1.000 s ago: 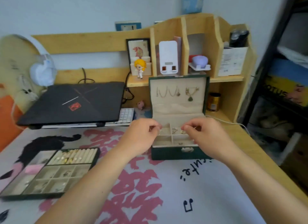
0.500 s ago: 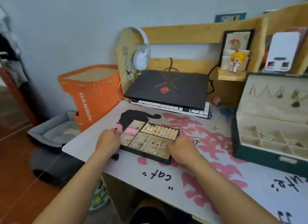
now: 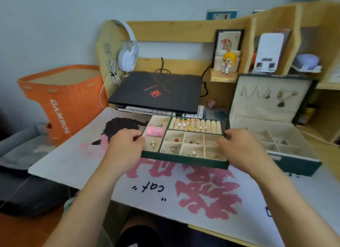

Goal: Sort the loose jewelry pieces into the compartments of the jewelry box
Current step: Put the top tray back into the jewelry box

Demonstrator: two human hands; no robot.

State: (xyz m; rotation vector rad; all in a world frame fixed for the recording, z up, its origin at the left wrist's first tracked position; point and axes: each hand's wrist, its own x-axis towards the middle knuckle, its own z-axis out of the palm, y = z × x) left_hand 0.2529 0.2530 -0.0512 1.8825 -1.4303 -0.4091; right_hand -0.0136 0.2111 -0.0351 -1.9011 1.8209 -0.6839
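Two hands on one tray. Left hand (image 3: 127, 143): fingers curled round the left edge of the tray (image 3: 184, 161). The tray: green-walled, cream-lined, held between both hands, its near edge seemingly raised off the counter (image 3: 73, 166); rings in the roll row at the back, small pieces in the square compartments, a pink tag (image 3: 155, 131) in the left section. Right hand (image 3: 241, 147): fingers gripping the tray's right edge. Jewelry box (image 3: 294, 162): just beside the tray on the right, lid up, chains hung inside, lower compartments holding a few pieces. Step in hand, by judgement: carrying the tray across. Next move calls for keeping it level and lowering it squarely into the box.
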